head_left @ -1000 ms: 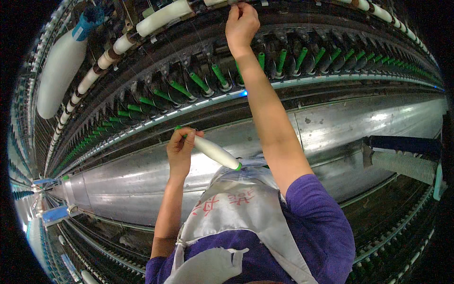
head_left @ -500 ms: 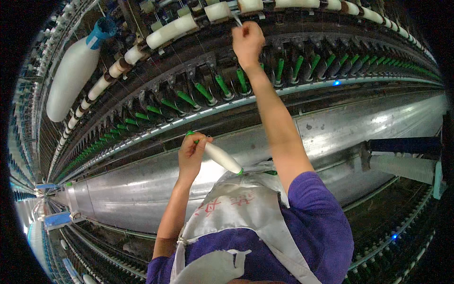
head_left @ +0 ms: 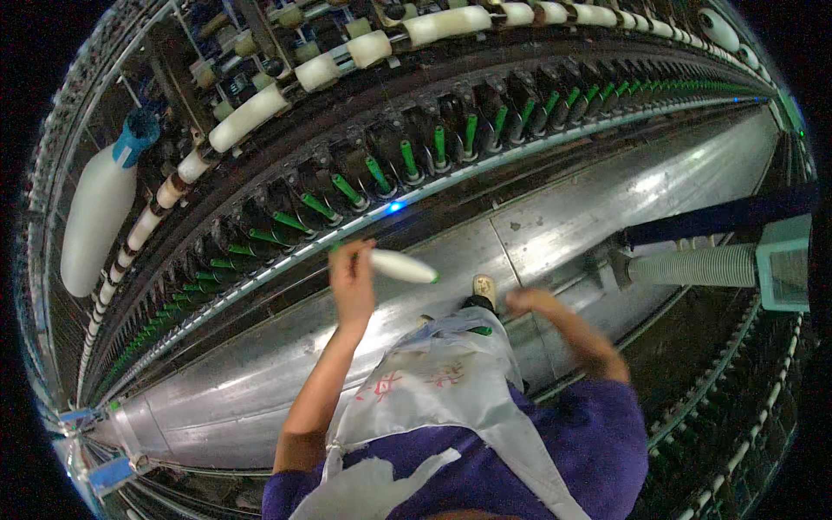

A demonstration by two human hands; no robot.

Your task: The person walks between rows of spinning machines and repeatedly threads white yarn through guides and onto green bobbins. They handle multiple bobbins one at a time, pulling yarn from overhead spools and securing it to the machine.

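In my left hand (head_left: 353, 273) is a spinning bobbin (head_left: 404, 266), wound with white yarn and with green showing at its end. The fingers are closed around its left end, and its other end points right over the walkway. My right hand (head_left: 529, 302), smeared by motion, hangs to the right of my apron (head_left: 433, 368); its fingers do not show clearly. Beyond my left hand, a curved row of bare green spindles (head_left: 408, 159) lines the spinning frame, apart from both hands.
White rollers (head_left: 446, 26) run above the spindles. A large white roving bobbin (head_left: 100, 221) with a blue top hangs at the left. A ribbed hose (head_left: 693, 267) joins a pale box (head_left: 784, 264) at the right. My shoe (head_left: 484, 289) is on the shiny metal floor (head_left: 555, 225).
My right hand has come down from the white rollers to beside my body. My left hand still holds the bobbin, now turned more level. The view has shifted along the machine.
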